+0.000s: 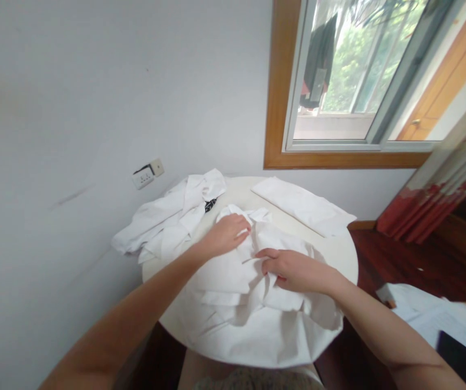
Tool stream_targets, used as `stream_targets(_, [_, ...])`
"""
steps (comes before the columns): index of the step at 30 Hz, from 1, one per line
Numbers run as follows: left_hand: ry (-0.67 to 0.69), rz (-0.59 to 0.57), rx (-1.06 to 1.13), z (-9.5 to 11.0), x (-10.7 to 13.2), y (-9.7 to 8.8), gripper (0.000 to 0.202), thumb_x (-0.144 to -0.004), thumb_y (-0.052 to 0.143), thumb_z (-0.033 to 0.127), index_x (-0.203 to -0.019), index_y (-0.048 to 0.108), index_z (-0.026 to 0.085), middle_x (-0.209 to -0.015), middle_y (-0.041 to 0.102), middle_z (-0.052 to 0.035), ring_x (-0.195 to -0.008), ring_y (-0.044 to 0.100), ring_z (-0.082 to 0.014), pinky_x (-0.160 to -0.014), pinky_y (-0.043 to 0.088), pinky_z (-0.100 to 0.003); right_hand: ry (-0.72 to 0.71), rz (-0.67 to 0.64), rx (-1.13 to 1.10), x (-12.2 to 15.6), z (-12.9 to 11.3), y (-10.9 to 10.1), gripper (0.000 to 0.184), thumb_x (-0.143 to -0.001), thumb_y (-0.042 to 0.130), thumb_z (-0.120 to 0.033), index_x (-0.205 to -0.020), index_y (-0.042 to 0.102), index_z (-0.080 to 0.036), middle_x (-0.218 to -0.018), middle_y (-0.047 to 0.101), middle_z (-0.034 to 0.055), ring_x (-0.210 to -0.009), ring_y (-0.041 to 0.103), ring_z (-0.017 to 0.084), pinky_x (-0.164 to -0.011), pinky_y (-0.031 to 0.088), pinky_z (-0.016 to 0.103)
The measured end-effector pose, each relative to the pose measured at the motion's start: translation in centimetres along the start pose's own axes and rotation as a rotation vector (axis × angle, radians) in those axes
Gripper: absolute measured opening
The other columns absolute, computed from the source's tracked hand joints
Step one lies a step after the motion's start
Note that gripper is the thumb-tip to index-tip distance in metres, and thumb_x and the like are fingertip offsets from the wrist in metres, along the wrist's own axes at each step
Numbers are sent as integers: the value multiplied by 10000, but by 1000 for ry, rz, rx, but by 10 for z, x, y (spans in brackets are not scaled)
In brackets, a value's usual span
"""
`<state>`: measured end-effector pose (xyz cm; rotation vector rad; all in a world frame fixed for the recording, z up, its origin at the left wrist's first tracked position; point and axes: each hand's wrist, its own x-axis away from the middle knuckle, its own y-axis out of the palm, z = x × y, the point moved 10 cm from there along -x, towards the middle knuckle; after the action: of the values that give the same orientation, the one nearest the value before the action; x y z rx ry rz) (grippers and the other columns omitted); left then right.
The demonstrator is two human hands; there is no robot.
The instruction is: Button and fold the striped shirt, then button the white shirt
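Slippage threatens the crumpled white cloth garment (225, 279) overhanging the round white table's (336, 253) near edge, left hand (227, 234) and right hand (293, 269) only pinching folds.

Daylight from window (338, 81), upper right; outdoors overexposed, foliage washed out. Room evenly bright and soft, no hard shadows. Wall (74, 108) flat grey-white, slightly dimmer toward left edge. White cloth (233, 281) near blown out, folds low in contrast. Faint shadow under left hand (227, 234) and right hand (293, 270). Strong wide-angle bend: window frame tilted, curtain (440, 184) stretched. Phone (456, 355) in lower right corner smeared by blur. Centre fairly sharp.
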<state>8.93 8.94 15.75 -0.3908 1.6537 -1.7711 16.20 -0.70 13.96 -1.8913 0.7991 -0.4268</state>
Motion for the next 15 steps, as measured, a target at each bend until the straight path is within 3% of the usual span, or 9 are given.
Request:
stream_targets(2, [223,-116,159,45,31,8,293,-907,393,367,-1076,594,237,-1068,625,-44,-1013,536,-189,-941,362,-306,-29,69,-28,7,0,-11,350,-699,501,-45,-934,665,-246,-1271,543,21,-997,601,208,-871,462,340])
stream_targets(4, [240,-106,167,61,57,15,449,-841,502,440,-1246,495,247,-1183,584,-64,-1063,521,-217,-939,370,-330,-44,139,-65,16,5,-22,322,-722,468,-46,-897,668,-228,-1218,579,30,-1021,590,198,-882,458,328])
stream_targets(7, [94,-40,69,51,77,30,641,-821,527,398,-1393,320,198,-1300,503,-126,-1128,494,-256,-923,385,-366,-25,207,-107,31,19,-32,325,-747,428,-47,-855,678,-224,-1144,620,39,-1044,580,194,-907,451,332])
stream_targets(10, [-5,-61,13,33,82,39,515,-820,490,274,-1327,430,211,-1137,613,-93,-1002,563,-232,-844,420,-345,25,267,-128,46,42,-38,295,-769,421,-78,-799,676,-222,-1112,635,55,-1030,586,206,-897,458,347])
stream_targets(12, [-16,-65,-10,23,83,30,359,-816,463,239,-1156,579,242,-979,658,-53,-907,581,-215,-801,421,-335,63,365,-125,59,60,-48,261,-774,427,-102,-775,660,-221,-1096,641,63,-1021,588,215,-883,461,358])
stream_targets(15, [-18,8,-44,6,85,-7,245,-841,407,257,-887,646,228,-846,644,-48,-838,553,-207,-769,404,-335,104,589,-100,83,89,-76,200,-781,440,-143,-724,616,-219,-1041,657,67,-994,595,220,-871,456,370])
